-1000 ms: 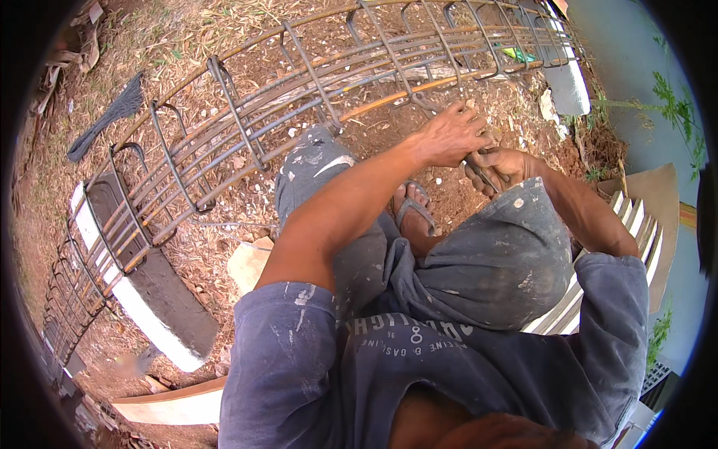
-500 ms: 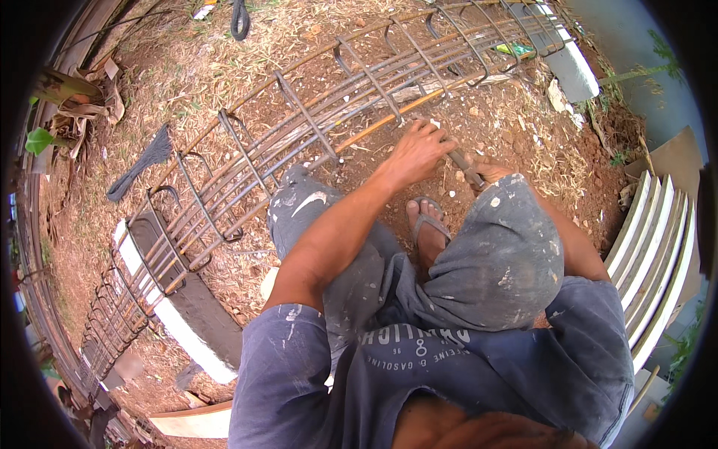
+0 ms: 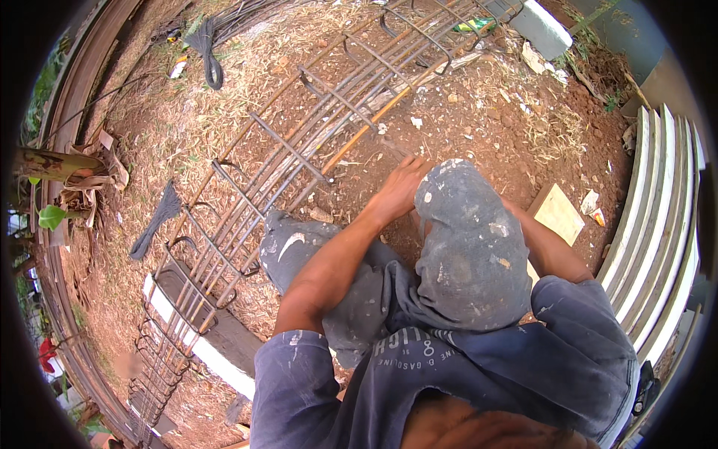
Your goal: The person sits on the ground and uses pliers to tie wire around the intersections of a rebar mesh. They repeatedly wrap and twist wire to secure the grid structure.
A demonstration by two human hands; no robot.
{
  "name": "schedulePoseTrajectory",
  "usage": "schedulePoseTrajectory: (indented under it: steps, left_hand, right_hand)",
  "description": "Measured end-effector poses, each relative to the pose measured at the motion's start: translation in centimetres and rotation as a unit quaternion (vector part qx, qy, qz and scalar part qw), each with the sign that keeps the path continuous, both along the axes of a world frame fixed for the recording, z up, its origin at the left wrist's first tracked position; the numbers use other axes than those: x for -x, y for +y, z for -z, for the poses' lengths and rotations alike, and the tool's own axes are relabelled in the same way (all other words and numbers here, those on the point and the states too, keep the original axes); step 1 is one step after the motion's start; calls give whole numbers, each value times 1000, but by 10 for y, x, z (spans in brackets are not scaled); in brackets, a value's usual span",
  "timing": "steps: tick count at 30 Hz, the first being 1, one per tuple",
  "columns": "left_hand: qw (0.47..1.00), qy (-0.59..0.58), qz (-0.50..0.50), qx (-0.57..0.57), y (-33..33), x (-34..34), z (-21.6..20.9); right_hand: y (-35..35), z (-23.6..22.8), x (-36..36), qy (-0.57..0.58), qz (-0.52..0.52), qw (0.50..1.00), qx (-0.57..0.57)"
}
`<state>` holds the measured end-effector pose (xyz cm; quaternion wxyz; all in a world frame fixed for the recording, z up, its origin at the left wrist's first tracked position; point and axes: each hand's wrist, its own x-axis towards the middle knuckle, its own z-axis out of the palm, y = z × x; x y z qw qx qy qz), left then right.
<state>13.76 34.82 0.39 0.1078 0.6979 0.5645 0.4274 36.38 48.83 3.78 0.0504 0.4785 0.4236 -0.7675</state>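
Observation:
My left hand (image 3: 405, 185) is low over the soil, just left of my raised right knee (image 3: 467, 217). Its knuckles show, but the knee covers the fingertips and anything in them. My right forearm (image 3: 550, 243) passes behind that same knee, which hides the right hand completely. To the left of my left hand, and apart from it, runs a long cage of rusty steel bars (image 3: 299, 161) with square stirrups around them. No tool is visible in either hand now.
White-edged boards (image 3: 651, 232) stand stacked at the right. A pale wood piece (image 3: 556, 215) lies by my right forearm. White-sided blocks (image 3: 217, 367) (image 3: 542, 30) sit under the cage. Bundles of dark tie wire (image 3: 157, 221) (image 3: 206, 56) lie beyond it.
My view has shifted, and the cage appears lower and farther left. My right knee now covers my right hand and the brownish tool that showed between my hands before.

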Motion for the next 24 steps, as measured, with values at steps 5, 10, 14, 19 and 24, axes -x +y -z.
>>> schedulePoseTrajectory:
  steps: [5, 10, 14, 19, 24]
  left_hand:
    - [990, 105, -36, 82, -23, 18, -12]
    - [951, 206, 71, 219, -34, 28, 11]
    - [954, 237, -41, 180, -39, 32, 50]
    - [978, 125, -160, 53, -15, 37, -8]
    - [969, 39, -233, 65, -11, 71, -17]
  right_hand:
    - [-4, -6, 0, -10, -21, 999, -43]
    - [5, -57, 2, -47, -85, 987, -126]
    - [-1, -95, 9, -56, -140, 972, -183]
    - [4, -119, 29, -69, -202, 944, -249]
    - [58, -80, 75, -109, -262, 909, -307]
